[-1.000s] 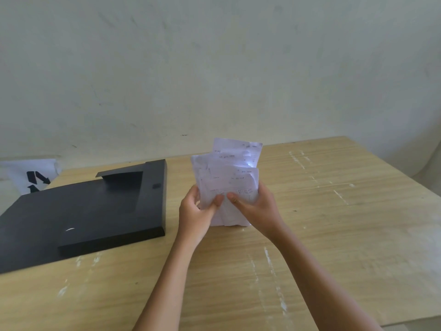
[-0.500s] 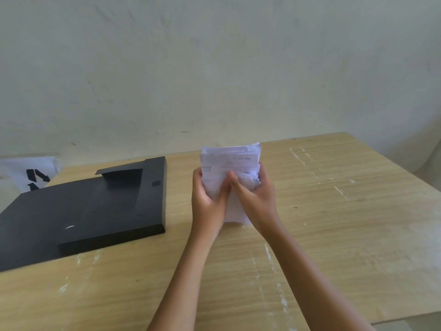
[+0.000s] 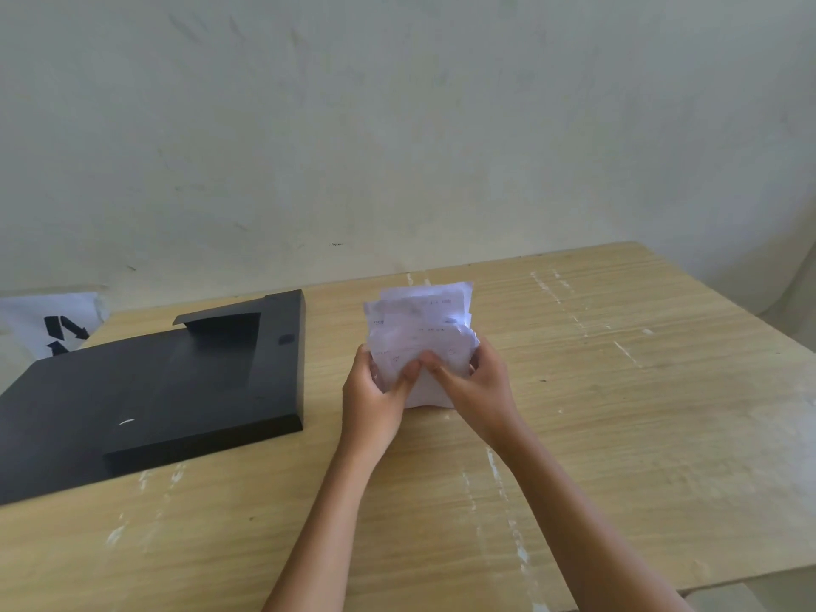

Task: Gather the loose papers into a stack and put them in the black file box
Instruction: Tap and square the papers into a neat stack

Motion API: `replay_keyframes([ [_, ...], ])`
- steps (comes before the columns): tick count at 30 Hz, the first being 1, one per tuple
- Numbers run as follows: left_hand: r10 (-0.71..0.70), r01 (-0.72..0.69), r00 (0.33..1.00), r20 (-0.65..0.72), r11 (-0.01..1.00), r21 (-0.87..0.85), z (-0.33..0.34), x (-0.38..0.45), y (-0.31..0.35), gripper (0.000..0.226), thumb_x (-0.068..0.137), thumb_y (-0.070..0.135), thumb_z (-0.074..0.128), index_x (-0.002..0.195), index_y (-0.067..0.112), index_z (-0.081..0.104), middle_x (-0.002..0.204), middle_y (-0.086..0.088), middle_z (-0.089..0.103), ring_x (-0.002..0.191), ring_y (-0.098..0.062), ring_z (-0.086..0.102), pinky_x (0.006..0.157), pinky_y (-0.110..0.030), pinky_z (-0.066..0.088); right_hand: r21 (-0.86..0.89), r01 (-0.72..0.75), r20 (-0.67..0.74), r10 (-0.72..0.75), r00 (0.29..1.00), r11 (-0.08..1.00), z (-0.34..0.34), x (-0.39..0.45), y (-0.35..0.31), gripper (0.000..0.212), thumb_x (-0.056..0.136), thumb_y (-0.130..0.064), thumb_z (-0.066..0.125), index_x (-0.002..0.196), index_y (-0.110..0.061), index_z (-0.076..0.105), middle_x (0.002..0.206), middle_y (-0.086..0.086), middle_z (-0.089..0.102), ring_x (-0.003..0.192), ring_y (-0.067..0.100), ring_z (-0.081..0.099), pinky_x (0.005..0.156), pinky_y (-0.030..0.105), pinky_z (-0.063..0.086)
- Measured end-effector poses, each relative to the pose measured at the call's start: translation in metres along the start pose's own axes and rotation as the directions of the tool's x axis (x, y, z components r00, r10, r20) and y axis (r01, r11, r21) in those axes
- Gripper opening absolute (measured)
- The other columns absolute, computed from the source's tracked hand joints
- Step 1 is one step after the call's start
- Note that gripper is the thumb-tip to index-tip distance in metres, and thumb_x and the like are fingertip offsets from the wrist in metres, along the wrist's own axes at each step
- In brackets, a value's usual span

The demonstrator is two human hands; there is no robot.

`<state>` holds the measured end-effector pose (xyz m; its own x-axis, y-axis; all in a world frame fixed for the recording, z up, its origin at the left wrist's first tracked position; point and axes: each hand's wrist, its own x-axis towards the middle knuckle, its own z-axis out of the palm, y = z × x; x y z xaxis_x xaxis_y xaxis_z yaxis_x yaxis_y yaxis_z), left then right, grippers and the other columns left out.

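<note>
Between both hands (image 3: 375,397) (image 3: 479,390) (upright): papers (image 3: 419,333).

White papers (image 3: 419,333) with faint print, black file box (image 3: 154,399), pale streaked wood-grain table (image 3: 618,435)

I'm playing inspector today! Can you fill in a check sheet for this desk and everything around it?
Surface: wooden table, pale scuff streaks.
Job's things: papers bunched upright, bottom edge on the table; black file box lying open to their left.
Clutter: nothing seen.
Grippers: left hand and right hand both grip the papers.
Cables: nothing seen.
Surroundings: plain wall; white sheet with black arrows behind the box.
</note>
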<state>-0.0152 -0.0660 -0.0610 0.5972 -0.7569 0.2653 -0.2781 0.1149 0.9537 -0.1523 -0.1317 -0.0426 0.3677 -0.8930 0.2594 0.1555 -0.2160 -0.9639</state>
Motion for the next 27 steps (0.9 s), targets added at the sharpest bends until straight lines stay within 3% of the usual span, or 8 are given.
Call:
replay_keyframes([
  [2,0.012,-0.012,1.000,-0.016,1.000,-0.002,0.002,0.002,0.001,0.032,0.088,0.035,0.083,0.111,0.038,0.062,0.103,0.023,0.076,0.093,0.003,0.072,0.071,-0.011,0.054,-0.021,0.009,0.005,-0.009,1.000,1.000,0.002,0.003,0.000,0.025,0.086,-0.026,0.080,0.109,-0.025,0.069,0.097,-0.004,0.078,0.090,0.012,0.076,0.073,0.027,0.062],
  [7,-0.059,0.054,0.992,0.112,0.997,0.049,0.003,0.001,0.000,0.040,0.092,0.037,0.078,0.127,0.035,0.059,0.109,0.020,0.076,0.103,-0.002,0.073,0.091,-0.041,0.062,-0.062,0.001,-0.009,-0.002,1.000,0.998,0.001,0.002,0.006,0.019,0.092,-0.013,0.072,0.102,-0.030,0.070,0.093,-0.008,0.077,0.087,0.004,0.072,0.069,0.017,0.055],
  [11,0.022,-0.022,1.000,0.005,0.995,-0.094,0.001,0.000,0.029,0.052,0.090,0.051,0.071,0.138,0.043,0.053,0.130,0.029,0.065,0.126,0.001,0.061,0.112,-0.042,0.049,-0.106,0.022,0.020,-0.020,1.000,0.994,-0.002,0.005,0.004,0.026,0.091,-0.011,0.073,0.102,-0.034,0.069,0.094,-0.013,0.077,0.088,0.001,0.072,0.072,0.017,0.056],
  [13,0.188,-0.188,0.974,-0.124,0.982,0.014,0.000,0.001,0.051,0.058,0.095,0.055,0.057,0.151,0.047,0.042,0.148,0.035,0.047,0.140,0.006,0.044,0.118,-0.029,0.035,-0.100,0.009,0.035,-0.006,0.999,0.995,-0.003,0.006,0.006,0.025,0.092,-0.010,0.072,0.109,-0.028,0.070,0.102,-0.007,0.077,0.095,0.007,0.073,0.077,0.024,0.060],
  [15,0.485,-0.424,0.868,-0.108,0.835,0.350,-0.004,0.005,0.070,0.057,0.101,0.052,0.046,0.157,0.041,0.038,0.163,0.017,0.038,0.151,-0.008,0.034,0.120,-0.021,0.025,-0.101,0.012,0.045,-0.008,0.999,0.995,-0.004,0.005,0.008,0.023,0.092,-0.010,0.072,0.113,-0.019,0.070,0.104,-0.001,0.077,0.096,0.015,0.074,0.079,0.030,0.061],
  [17,0.623,-0.517,0.780,0.067,0.579,0.630,-0.005,0.009,0.083,0.060,0.102,0.053,0.042,0.159,0.034,0.040,0.167,0.005,0.035,0.154,-0.024,0.031,0.122,-0.033,0.026,-0.094,0.019,0.050,-0.014,0.999,0.995,-0.005,0.004,0.009,0.022,0.092,-0.010,0.073,0.114,-0.014,0.070,0.101,0.003,0.077,0.093,0.020,0.074,0.075,0.030,0.060],
  [20,0.545,-0.460,0.814,0.201,0.392,0.797,0.000,0.007,0.091,0.066,0.100,0.059,0.039,0.158,0.029,0.043,0.166,0.006,0.041,0.156,-0.029,0.030,0.120,-0.055,0.031,-0.091,0.025,0.055,-0.020,0.998,0.996,-0.006,0.004,0.008,0.020,0.092,-0.014,0.075,0.112,-0.015,0.070,0.099,0.005,0.077,0.091,0.023,0.075,0.073,0.034,0.061],
  [27,0.434,-0.438,0.847,0.307,0.244,0.865,-0.005,0.007,0.078,0.062,0.096,0.065,0.037,0.147,0.035,0.056,0.163,0.003,0.044,0.152,-0.031,0.035,0.117,-0.058,0.032,-0.069,0.024,0.078,-0.018,0.997,0.997,-0.006,0.002,0.002,0.027,0.086,-0.022,0.080,0.110,-0.017,0.072,0.101,0.005,0.078,0.096,0.026,0.075,0.083,0.053,0.060],
])
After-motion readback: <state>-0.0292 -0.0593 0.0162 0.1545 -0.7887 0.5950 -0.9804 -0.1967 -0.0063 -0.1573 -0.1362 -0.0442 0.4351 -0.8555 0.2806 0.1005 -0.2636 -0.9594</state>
